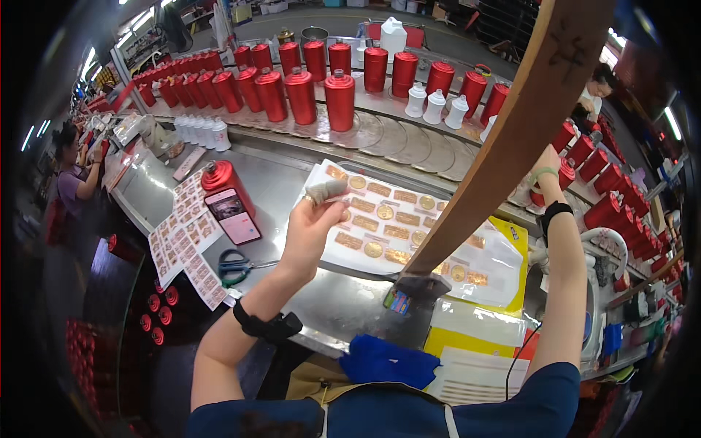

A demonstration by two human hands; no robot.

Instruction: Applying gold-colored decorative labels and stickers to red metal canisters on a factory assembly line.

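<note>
Head view: noted left hand (319,213) at nine o'clock, pinching narrowly over gold-label sheet (387,223) at dial centre; cannot tell whether gripping anything. Judged sheet light, flexible; lift by edge. Saw right hand (546,162) toward two-thirty, beside red bottle (567,174), cannot tell grip; judged smooth, slippery; grasp body

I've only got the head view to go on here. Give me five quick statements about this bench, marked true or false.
1. The phone leans against a red bottle. True.
2. The right hand lies on the scissors. False: it is up by the red bottles at the right.
3. The left hand is at the sticker sheet. True.
4. The cloth near the lap is yellow. False: it is blue.
5. Black straps circle both forearms. True.
</note>
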